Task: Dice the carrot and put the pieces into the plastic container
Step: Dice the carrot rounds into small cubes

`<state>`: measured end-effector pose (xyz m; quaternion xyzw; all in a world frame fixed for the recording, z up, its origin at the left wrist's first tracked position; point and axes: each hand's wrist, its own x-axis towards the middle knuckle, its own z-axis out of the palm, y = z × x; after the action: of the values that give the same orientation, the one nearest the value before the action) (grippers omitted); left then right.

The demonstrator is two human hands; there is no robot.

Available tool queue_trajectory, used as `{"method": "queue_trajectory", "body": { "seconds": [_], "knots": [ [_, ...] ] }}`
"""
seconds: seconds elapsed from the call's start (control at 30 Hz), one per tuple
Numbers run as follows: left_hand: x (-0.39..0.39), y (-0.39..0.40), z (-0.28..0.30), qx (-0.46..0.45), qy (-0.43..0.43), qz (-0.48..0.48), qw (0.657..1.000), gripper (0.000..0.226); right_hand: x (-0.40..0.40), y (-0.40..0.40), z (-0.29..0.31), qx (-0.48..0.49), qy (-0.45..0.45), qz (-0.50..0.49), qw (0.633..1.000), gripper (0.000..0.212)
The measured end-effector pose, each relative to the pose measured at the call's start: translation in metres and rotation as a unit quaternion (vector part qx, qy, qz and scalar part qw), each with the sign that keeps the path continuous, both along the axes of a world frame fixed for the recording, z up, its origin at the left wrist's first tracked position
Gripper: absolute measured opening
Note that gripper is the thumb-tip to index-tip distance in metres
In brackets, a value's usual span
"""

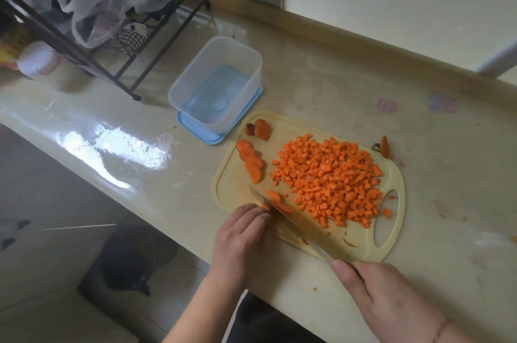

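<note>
1. Head view: left hand (240, 233) curls over slices (275, 201) at the board's (223, 189) 7 o'clock; fingertips touch the knife (282, 217), so a slip cuts them.
2. Right hand (389, 295) grips the handle.
3. Dice (330, 177) heaped near the edge may spill; box (215, 82), at 11 o'clock, is empty.

On the glossy beige bench (349, 85), the pale yellow plastic cutting board (361, 242) carries a heap of diced orange carrot cubes (330, 183) with round carrot slices (250, 163) to its left, while the clear rectangular plastic container (215, 82) sits on a blue lid (212, 137) just behind the board's left corner.
</note>
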<state>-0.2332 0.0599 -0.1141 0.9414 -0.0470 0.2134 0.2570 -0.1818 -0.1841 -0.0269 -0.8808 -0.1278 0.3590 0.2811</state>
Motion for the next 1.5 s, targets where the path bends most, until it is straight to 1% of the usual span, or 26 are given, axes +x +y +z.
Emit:
{"method": "queue_trajectory", "body": {
  "seconds": [0.07, 0.17, 0.23, 0.27, 0.37, 0.4, 0.47, 0.57, 0.67, 0.73, 0.77, 0.83, 0.9, 0.97, 1.0, 1.1, 1.3, 1.4, 1.5],
  "knots": [
    [0.002, 0.003, 0.0, 0.005, -0.006, -0.001, 1.0, 0.021, 0.001, 0.003, -0.002, 0.0, -0.005, 0.005, 1.0, 0.097],
    [0.004, 0.005, 0.003, -0.002, -0.006, -0.012, 1.0, 0.03, -0.003, 0.005, -0.003, 0.002, -0.007, 0.008, 1.0, 0.104],
    [0.005, 0.005, 0.004, -0.007, -0.007, -0.011, 1.0, 0.034, -0.004, 0.007, -0.002, 0.006, -0.002, 0.012, 1.0, 0.103],
    [0.005, 0.005, 0.004, -0.011, -0.006, -0.011, 1.0, 0.034, -0.003, 0.009, -0.001, 0.004, 0.004, 0.013, 1.0, 0.097],
    [0.007, 0.005, 0.006, -0.019, -0.013, -0.015, 1.0, 0.029, 0.001, 0.017, 0.007, -0.012, 0.008, 0.023, 1.0, 0.072],
    [0.007, 0.005, 0.006, -0.016, -0.017, -0.016, 1.0, 0.026, 0.001, 0.021, 0.008, -0.012, 0.003, 0.023, 1.0, 0.068],
    [0.007, 0.005, 0.006, -0.007, -0.022, -0.035, 0.999, 0.022, 0.002, 0.024, 0.004, -0.002, -0.014, 0.016, 1.0, 0.068],
    [0.003, 0.001, 0.002, 0.026, -0.02, -0.072, 0.997, 0.019, 0.004, 0.029, -0.005, 0.041, -0.026, 0.011, 0.999, 0.077],
    [-0.002, 0.007, -0.002, 0.033, -0.007, -0.08, 0.996, 0.021, 0.003, 0.032, -0.001, 0.067, -0.006, -0.017, 0.998, 0.084],
    [0.0, 0.015, -0.001, 0.026, 0.001, -0.077, 0.997, 0.019, 0.0, 0.026, 0.007, 0.084, 0.016, -0.052, 0.995, 0.084],
    [0.001, 0.017, 0.0, 0.016, 0.003, -0.079, 0.997, 0.014, -0.001, 0.022, 0.012, 0.089, 0.022, -0.069, 0.993, 0.081],
    [0.008, 0.021, 0.005, -0.001, 0.007, -0.096, 0.995, 0.006, -0.003, 0.01, 0.018, 0.079, 0.02, -0.102, 0.991, 0.066],
    [0.02, 0.026, 0.012, 0.009, 0.018, -0.111, 0.994, 0.016, -0.003, -0.003, 0.021, 0.072, 0.013, -0.127, 0.989, 0.056],
    [0.03, 0.031, 0.017, 0.041, 0.05, -0.128, 0.99, 0.028, -0.004, -0.016, 0.022, 0.07, 0.006, -0.139, 0.988, 0.055],
    [0.035, 0.033, 0.018, 0.058, 0.067, -0.138, 0.987, 0.032, -0.004, -0.021, 0.021, 0.063, 0.006, -0.141, 0.988, 0.055],
    [0.043, 0.033, 0.018, 0.083, 0.095, -0.18, 0.975, 0.033, -0.004, -0.032, 0.019, 0.043, 0.014, -0.153, 0.987, 0.045],
    [0.057, 0.029, 0.024, 0.105, 0.095, -0.203, 0.969, 0.021, -0.007, -0.032, 0.022, 0.045, 0.035, -0.169, 0.984, 0.042],
    [0.063, 0.029, 0.027, 0.101, 0.092, -0.215, 0.967, 0.021, -0.008, -0.03, 0.024, 0.048, 0.037, -0.169, 0.984, 0.037],
    [0.066, 0.031, 0.026, 0.092, 0.09, -0.225, 0.966, 0.022, -0.006, -0.029, 0.024, 0.048, 0.036, -0.164, 0.985, 0.043]
  ]
}}
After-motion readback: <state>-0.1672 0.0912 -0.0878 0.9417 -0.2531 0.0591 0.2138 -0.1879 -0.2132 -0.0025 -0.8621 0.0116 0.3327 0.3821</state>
